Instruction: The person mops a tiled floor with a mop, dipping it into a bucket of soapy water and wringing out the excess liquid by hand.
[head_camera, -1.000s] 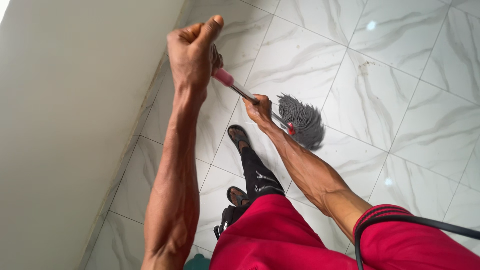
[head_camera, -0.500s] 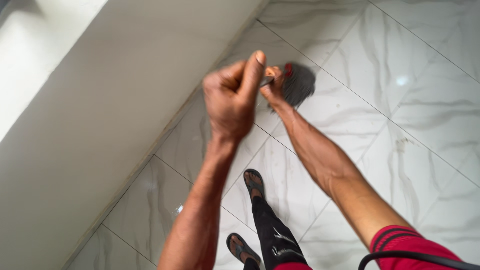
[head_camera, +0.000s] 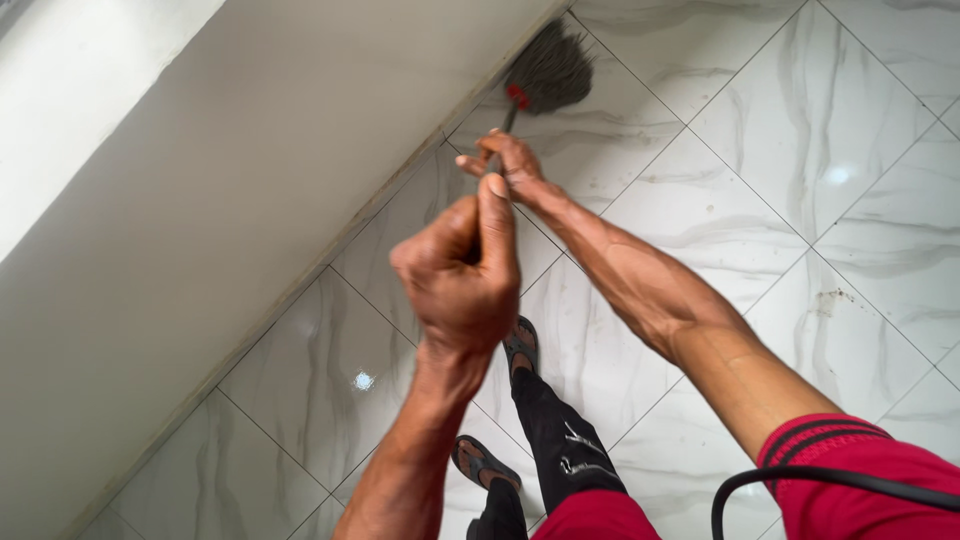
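Head cam looking down: left hand (head_camera: 462, 275) is fisted tight around the top of the mop handle, right hand (head_camera: 510, 160) clamped lower on it. Grey mop head (head_camera: 550, 65) sits on the marble-look tile floor (head_camera: 800, 130), right against the white wall (head_camera: 250, 170).

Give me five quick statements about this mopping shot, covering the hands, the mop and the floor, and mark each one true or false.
1. The mop head lies on the floor right beside the base of the wall. True.
2. The left hand is open and held clear of the mop. False: it is closed in a fist, nearer the camera, thumb up.
3. The right hand grips the handle lower down, nearer the mop head. True.
4. The floor is dark wooden boards. False: it is glossy white marbled tile.
5. The person's feet are bare. False: they wear sandals.
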